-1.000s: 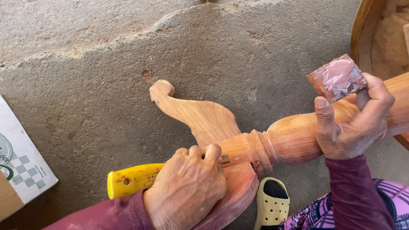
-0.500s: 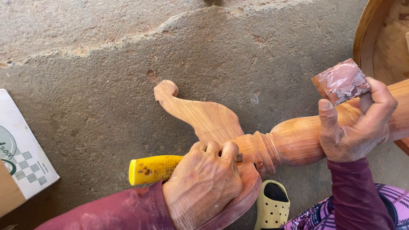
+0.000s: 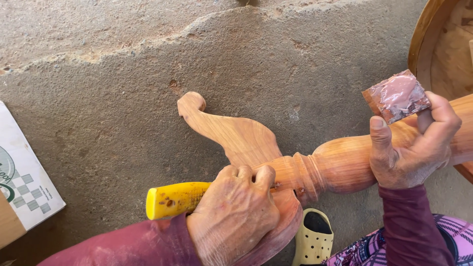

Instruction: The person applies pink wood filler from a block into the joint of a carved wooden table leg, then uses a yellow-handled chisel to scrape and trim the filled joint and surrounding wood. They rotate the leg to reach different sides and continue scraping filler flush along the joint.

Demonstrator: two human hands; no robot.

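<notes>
A turned wooden pedestal post (image 3: 340,165) with curved carved legs (image 3: 231,130) lies across a rough concrete floor (image 3: 123,88). My left hand (image 3: 234,216) grips a yellow-handled tool (image 3: 172,199), its tip pressed at the joint where the legs meet the post. My right hand (image 3: 414,148) rests on the post and pinches a small square pad (image 3: 396,96) smeared with reddish-pink paste, held up above the wood.
A round wooden tabletop (image 3: 428,34) stands at the upper right edge. A cardboard box (image 3: 22,187) with a checkered print lies at the left. A pale yellow clog (image 3: 313,239) sits below the post, next to a patterned garment (image 3: 374,251).
My left hand and the yellow-handled tool have slid to the right along the leg toward the joint. My right hand keeps the pad raised in about the same place.
</notes>
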